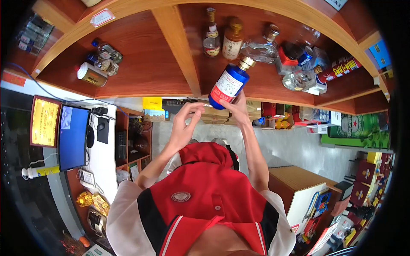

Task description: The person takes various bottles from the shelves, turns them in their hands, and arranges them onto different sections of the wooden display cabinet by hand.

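Note:
My right hand grips a blue bottle near its base, in front of the wooden shelf. The bottle has a gold cap and a white and red label, and it leans to the right. My left hand is a little to the left of the bottle, apart from it, with bent fingers and nothing in them. Behind the blue bottle stand a brown-capped cream bottle, a clear bottle with a label and a clear glass decanter.
The wooden shelf runs across the front, with several small bottles at left. To the right lies a red Swirl-Wind tube. A monitor and a calculator are on the left desk. Cardboard stands at lower right.

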Available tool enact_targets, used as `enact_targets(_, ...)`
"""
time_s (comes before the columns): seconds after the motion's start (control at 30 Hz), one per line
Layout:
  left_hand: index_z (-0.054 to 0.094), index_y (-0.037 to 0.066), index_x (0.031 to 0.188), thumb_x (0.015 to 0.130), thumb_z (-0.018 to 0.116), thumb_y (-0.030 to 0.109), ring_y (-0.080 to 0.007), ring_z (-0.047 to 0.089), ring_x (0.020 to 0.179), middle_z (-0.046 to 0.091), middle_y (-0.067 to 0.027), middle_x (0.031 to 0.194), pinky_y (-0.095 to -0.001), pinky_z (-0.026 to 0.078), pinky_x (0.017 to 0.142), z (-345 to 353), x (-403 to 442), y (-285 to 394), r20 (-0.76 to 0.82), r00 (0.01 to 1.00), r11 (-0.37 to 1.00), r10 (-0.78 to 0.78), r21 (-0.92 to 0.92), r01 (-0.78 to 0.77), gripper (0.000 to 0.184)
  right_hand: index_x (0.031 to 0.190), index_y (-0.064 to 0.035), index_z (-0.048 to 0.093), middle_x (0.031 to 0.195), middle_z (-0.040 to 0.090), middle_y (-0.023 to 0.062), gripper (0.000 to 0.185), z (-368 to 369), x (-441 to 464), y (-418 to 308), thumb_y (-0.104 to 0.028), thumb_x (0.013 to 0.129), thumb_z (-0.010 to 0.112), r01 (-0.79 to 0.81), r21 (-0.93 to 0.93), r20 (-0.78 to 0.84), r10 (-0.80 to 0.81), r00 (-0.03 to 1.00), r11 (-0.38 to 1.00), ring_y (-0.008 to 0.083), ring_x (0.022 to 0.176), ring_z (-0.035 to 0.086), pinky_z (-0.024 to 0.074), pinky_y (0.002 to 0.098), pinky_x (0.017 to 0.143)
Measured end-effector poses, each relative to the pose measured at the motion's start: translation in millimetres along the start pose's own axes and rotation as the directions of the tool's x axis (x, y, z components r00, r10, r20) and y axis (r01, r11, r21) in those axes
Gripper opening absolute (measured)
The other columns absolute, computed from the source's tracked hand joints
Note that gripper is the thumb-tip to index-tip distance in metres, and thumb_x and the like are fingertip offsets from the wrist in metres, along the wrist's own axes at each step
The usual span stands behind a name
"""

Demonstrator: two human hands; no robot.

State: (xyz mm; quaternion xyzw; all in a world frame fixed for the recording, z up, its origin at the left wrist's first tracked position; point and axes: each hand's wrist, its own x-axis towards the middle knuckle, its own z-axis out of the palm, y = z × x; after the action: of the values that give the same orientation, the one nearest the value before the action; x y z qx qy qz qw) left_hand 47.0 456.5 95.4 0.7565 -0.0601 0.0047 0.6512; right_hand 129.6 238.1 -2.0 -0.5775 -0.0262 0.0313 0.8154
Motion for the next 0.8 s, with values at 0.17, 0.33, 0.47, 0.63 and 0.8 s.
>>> enact_targets(0.17,0.068,0.0,0.123,0.107,0.059,0.015,-0.0186,0.073,0.101,0.074,-0.0112,0.106,-0.0326,0.056,0.087,-24,-19,-23,-0.114,0.99,0.995,-0.088,0.033,0.092,0.024,0.137,-0.0008,0.045,0.129,0.066,0.0179,0.088,8,53,12,-0.02,0.07,0.099,0.13,-0.365,0.041,-0.124,0.991,0.922,0.0231,0.117,0.066,0.0536,0.0384,0.103)
enact_targets(0.33,0.069,-0.001,0.121,0.107,0.059,0.016,-0.0173,0.073,0.098,0.075,-0.0108,0.102,-0.0316,0.057,0.084,-69,-28,-63,-0.287,0.949,0.99,-0.13,0.02,0.142,0.024,0.134,0.0003,0.046,0.122,0.068,0.0158,0.083,17,91,22,-0.014,0.07,0.098,0.142,-0.404,0.139,-0.093,0.986,0.903,0.0218,0.108,0.068,0.0572,0.0371,0.094)
enact_targets(0.47,0.07,-0.001,0.116,0.107,0.06,0.018,-0.0158,0.072,0.091,0.076,-0.0107,0.099,-0.0303,0.057,0.08,-110,-23,-86,-0.47,0.872,0.985,-0.135,0.027,0.168,0.024,0.141,0.0007,0.044,0.137,0.058,0.0153,0.09,7,117,34,-0.004,0.069,0.097,0.198,-0.479,0.126,-0.156,0.98,0.855,0.0234,0.122,0.061,0.0534,0.0402,0.103)
enact_targets(0.63,0.069,-0.003,0.115,0.105,0.063,0.018,-0.0167,0.072,0.089,0.075,-0.0113,0.099,-0.0325,0.057,0.078,-185,16,-113,-0.632,0.775,0.964,-0.016,0.195,0.179,0.024,0.146,-0.0006,0.044,0.138,0.06,0.014,0.085,0,140,31,0.01,0.075,0.088,0.124,-0.344,0.221,-0.048,0.974,0.931,0.0257,0.126,0.063,0.0548,0.0398,0.105)
enact_targets(0.8,0.06,-0.002,0.13,0.093,0.073,0.011,-0.0308,0.069,0.103,0.063,-0.0193,0.12,-0.0407,0.057,0.09,-273,90,-119,-0.748,0.586,0.887,0.312,0.45,0.103,0.041,0.147,-0.0001,0.043,0.137,0.061,0.0119,0.081,6,139,21,0.009,0.078,0.085,0.165,-0.381,0.198,-0.094,0.976,0.91,0.0241,0.127,0.059,0.0481,0.0394,0.111)
